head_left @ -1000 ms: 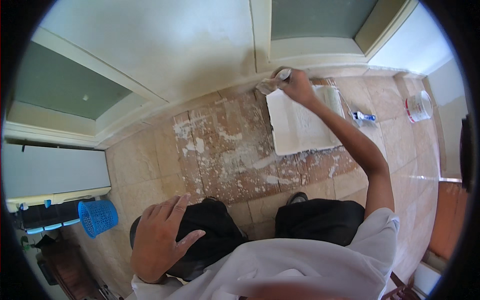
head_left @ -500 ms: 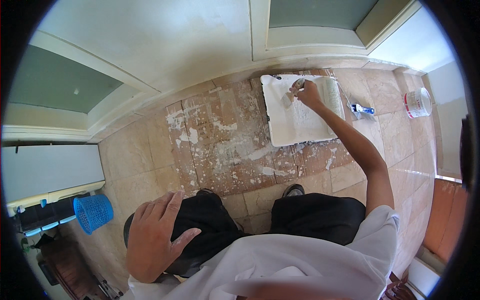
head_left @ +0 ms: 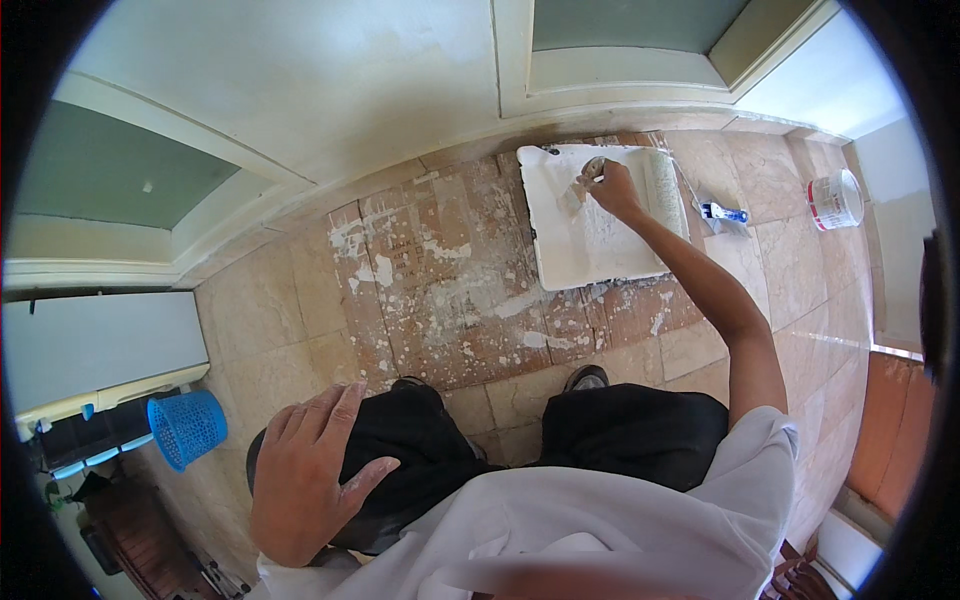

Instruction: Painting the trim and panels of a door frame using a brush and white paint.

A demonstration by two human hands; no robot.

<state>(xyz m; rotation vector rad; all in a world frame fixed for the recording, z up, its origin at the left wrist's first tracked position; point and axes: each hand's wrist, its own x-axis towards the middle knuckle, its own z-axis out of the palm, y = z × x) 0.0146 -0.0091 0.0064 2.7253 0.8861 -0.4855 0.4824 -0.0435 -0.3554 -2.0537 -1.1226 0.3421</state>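
My right hand [head_left: 615, 190] reaches out over a white paint tray [head_left: 565, 255] and grips a paintbrush [head_left: 594, 168] by its handle. The bristle end points down and to the left over the tray, close to the paint; whether it touches is too fine to tell. Along the tray's right side lies a white paint roller [head_left: 663, 195], its handle reaching past the rim. My left hand [head_left: 305, 470] rests on my left knee, fingers stretched out and thumb apart, with white paint smears on the fingertips. It holds nothing.
Paint-spattered cardboard [head_left: 440, 290] covers the tiles beneath the tray. Right of it lie a blue-handled scraper [head_left: 725, 213] and a white bucket [head_left: 836, 200]. A blue mesh basket [head_left: 188, 428] stands at the left. Wall and door frames [head_left: 400, 80] run along the far side.
My right hand and the brush have shifted very slightly within the tray, the brush handle tilting a little. My left hand stays on the knee.
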